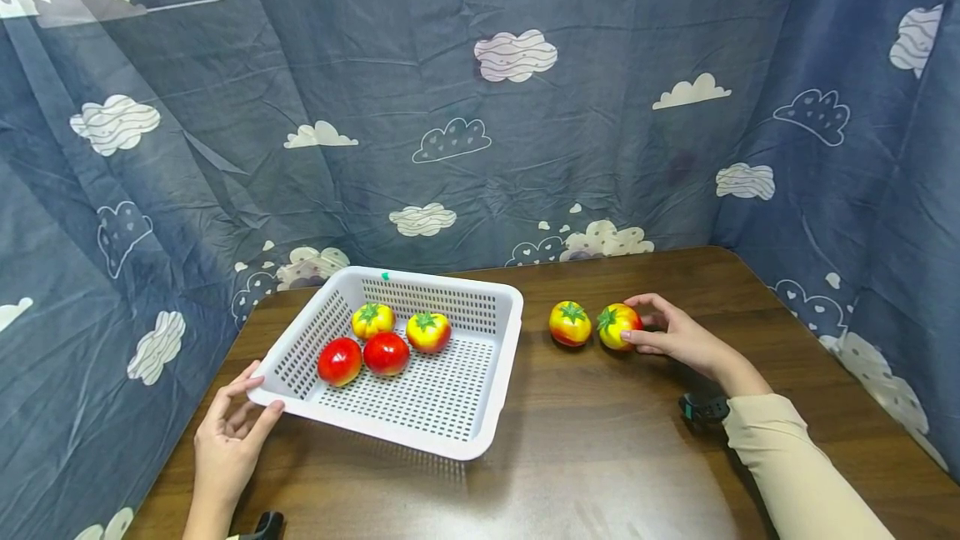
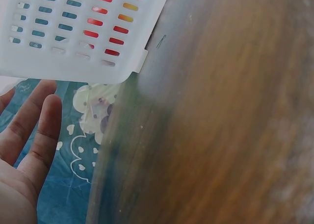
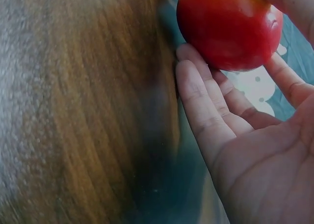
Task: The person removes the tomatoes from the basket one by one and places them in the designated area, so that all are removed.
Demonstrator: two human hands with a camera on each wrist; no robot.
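Observation:
A white slotted plastic basket point(image 1: 480, 440) sits on the table. Inside it lie two red tomatoes, one at the left point(image 1: 340, 362) and one beside it point(image 1: 386, 354), plus a yellow tomato point(image 1: 372, 320) and a yellow-red tomato point(image 1: 428, 332) with green leaf tops. My left hand point(image 1: 228, 440) holds the basket's near left corner, thumb and index finger at the rim; the lower fingers point(image 2: 46, 131) extend below its wall. On the right, my right hand point(image 1: 671, 332) grips a red-yellow tomato point(image 1: 617, 326) between thumb and fingers. Another yellow-red tomato point(image 1: 570, 323) rests just left of it.
The brown wooden table point(image 1: 600, 440) ends at a blue cloud-printed curtain point(image 1: 420, 48) behind and at both sides. Dark straps show at the wrists, a left band point(image 1: 267, 526) and a right band point(image 1: 705, 409).

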